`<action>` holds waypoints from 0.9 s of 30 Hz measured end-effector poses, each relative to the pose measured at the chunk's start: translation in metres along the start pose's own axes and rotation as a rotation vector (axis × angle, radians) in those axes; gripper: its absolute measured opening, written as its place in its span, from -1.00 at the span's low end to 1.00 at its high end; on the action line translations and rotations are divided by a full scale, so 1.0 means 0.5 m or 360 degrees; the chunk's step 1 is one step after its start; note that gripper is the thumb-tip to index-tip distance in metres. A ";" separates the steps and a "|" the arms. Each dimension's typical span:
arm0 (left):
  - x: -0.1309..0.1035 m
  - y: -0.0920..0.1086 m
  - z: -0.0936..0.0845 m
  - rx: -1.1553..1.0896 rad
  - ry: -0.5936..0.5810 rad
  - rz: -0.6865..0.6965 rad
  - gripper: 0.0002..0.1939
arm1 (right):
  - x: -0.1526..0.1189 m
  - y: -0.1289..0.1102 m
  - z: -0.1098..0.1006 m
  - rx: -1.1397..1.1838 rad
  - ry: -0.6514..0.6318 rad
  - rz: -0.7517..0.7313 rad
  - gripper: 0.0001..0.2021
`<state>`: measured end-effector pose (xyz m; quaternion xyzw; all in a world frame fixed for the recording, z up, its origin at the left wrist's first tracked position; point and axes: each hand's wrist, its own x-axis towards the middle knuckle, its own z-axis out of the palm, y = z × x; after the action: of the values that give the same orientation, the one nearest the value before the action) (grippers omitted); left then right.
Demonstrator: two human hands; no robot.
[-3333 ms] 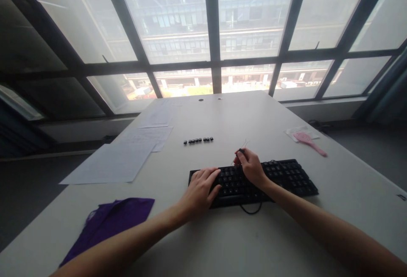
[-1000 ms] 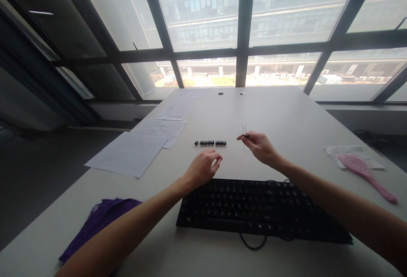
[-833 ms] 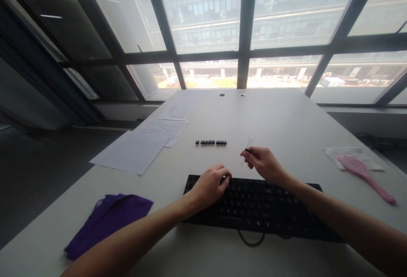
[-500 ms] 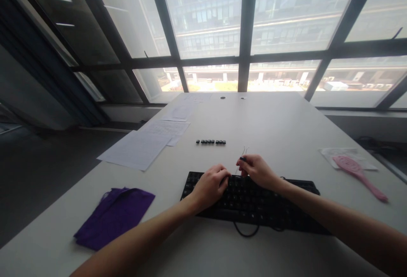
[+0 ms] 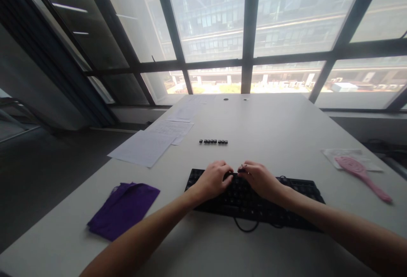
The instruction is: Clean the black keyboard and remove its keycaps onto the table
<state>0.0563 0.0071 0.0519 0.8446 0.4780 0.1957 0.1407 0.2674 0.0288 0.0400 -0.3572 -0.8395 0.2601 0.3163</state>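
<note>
Both grips are on or just over the keyboard [image 5: 300, 188], close together at its far edge. The left grip [image 5: 213, 180] lies over the left part, fingers curled down; I take that as bracing, to keep the board from sliding. Whether its fingertips hold anything I cannot tell. The right grip [image 5: 262, 180] is narrow, pinched on a small dark piece [image 5: 242, 169] with a pale glint on top, probably a hand tool. Held low and near the left grip, it suits close work, I judge; its lower end is hidden from me.

Beyond the left grip, black keycaps [image 5: 215, 141] sit in a line on the tabletop [image 5: 270, 128], probably spaced to keep their order and clear of my wrists. Left of the left grip: papers [image 5: 141, 149] and, nearer me, a purple cloth [image 5: 125, 207]. Far right of the right grip, a pink brush [image 5: 352, 167] lies partly on a pale packet [image 5: 353, 154]. All these look pushed aside for elbow room.

Count: one keyboard, one dark piece, one cloth, one brush, one packet. Keycaps eight, grouped one, four, three. Papers overlap; several, exact number unclear.
</note>
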 end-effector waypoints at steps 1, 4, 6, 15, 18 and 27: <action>0.008 0.005 -0.002 0.0015 -0.0010 0.0030 -0.78 | -0.004 0.002 0.001 0.0035 0.0012 -0.0012 -0.82; 0.034 0.014 0.004 -0.0042 -0.0072 0.0144 -0.76 | -0.010 0.010 0.005 0.0150 0.0103 0.0029 -0.81; 0.046 0.010 0.017 -0.0135 -0.0109 0.0157 -0.83 | -0.012 0.016 0.007 0.0232 0.0165 0.0095 -0.80; 0.042 -0.008 0.053 -0.0455 0.0217 0.0115 -0.85 | -0.006 0.036 0.006 0.0636 0.0369 0.0294 -0.78; 0.039 -0.004 0.051 -0.0482 0.0268 0.0209 -0.87 | -0.006 0.032 0.005 0.0605 0.0394 0.0233 -0.79; 0.032 0.008 0.047 -0.0179 0.0339 0.0356 -0.86 | -0.001 0.035 0.012 0.0833 0.0488 0.0400 -0.63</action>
<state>0.0779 0.0176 0.0360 0.8578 0.3816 0.3251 0.1138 0.2708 0.0377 0.0242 -0.3996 -0.6361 0.4471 0.4856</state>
